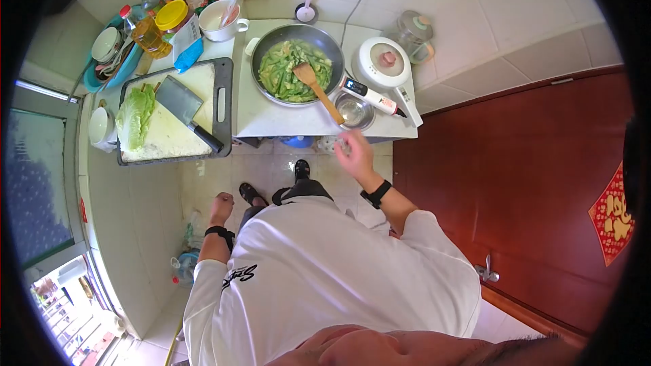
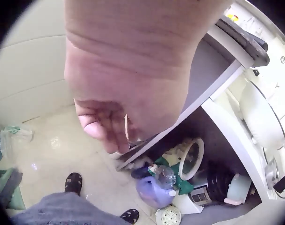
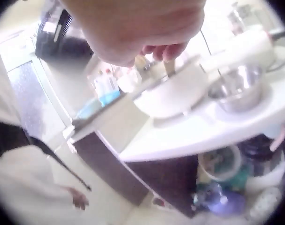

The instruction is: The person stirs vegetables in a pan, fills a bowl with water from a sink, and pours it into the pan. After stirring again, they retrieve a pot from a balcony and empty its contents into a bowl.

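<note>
On the counter sits a frying pan (image 1: pixel 337 44) of sliced green vegetables (image 1: pixel 278 71). A wooden spatula (image 1: pixel 319 89) leans in it, its handle over the rim toward the person. My right hand (image 1: pixel 354 156) is just short of that handle's end, fingers loosely bent and holding nothing. In the right wrist view its fingertips overlap the spatula handle (image 3: pixel 169 68) above the white pan side (image 3: pixel 173 96). My left hand (image 1: pixel 222 207) hangs low beside the body, fingers loosely curled with nothing in them. A small metal bowl (image 1: pixel 354 111) stands right of the pan, beneath its handle (image 1: pixel 366 93).
To the left, a cutting board (image 1: pixel 222 71) bears a cleaver (image 1: pixel 182 102) and leafy cabbage (image 1: pixel 135 116). Sauce bottles (image 1: pixel 146 32) and a white cup (image 1: pixel 218 20) crowd the back left. A lidded white pot (image 1: pixel 383 61) stands right. Below the counter are a purple jug (image 2: pixel 154 192) and other items.
</note>
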The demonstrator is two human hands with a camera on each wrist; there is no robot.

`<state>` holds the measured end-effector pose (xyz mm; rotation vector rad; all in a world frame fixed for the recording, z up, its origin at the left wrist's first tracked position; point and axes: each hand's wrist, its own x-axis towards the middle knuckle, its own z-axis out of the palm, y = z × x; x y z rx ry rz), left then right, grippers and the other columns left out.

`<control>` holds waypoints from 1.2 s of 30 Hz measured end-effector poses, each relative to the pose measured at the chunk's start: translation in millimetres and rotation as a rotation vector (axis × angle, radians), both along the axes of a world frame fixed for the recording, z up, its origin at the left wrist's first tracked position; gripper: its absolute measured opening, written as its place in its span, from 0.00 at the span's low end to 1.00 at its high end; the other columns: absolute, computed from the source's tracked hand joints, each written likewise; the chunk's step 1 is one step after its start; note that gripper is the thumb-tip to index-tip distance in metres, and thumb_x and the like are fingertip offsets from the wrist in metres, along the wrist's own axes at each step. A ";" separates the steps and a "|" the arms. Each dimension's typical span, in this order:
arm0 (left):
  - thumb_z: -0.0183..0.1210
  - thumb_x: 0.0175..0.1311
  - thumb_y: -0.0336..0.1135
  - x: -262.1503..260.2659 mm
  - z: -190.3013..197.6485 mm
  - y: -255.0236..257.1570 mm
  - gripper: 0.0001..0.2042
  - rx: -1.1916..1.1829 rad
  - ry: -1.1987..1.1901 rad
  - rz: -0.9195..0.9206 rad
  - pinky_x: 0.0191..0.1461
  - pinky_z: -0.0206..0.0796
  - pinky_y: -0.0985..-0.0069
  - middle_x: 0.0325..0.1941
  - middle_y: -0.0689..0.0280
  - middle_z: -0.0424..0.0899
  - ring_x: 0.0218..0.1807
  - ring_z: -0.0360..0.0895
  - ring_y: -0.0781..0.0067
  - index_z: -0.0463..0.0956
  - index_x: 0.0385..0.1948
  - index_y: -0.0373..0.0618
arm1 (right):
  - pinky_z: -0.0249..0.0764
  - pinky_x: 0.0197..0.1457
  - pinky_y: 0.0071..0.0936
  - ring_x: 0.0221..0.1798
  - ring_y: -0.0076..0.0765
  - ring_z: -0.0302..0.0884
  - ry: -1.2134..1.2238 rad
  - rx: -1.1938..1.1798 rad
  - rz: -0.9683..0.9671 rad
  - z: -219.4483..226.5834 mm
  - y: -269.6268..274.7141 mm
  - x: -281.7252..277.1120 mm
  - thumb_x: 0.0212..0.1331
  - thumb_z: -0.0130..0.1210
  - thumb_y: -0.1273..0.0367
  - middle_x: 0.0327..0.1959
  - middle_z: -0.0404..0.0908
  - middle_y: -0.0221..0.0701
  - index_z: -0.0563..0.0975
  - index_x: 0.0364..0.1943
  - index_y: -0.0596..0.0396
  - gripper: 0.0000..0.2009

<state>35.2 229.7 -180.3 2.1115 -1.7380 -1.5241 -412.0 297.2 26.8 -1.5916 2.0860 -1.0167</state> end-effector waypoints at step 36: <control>0.53 0.57 0.36 68.2 -11.4 -1.7 0.09 -0.037 0.151 0.449 0.22 0.66 0.75 0.20 0.63 0.80 0.19 0.75 0.73 0.77 0.27 0.39 | 0.75 0.35 0.39 0.31 0.44 0.81 0.677 0.428 0.172 56.1 -167.9 -67.6 0.44 0.61 0.62 0.27 0.83 0.35 0.83 0.28 0.45 0.07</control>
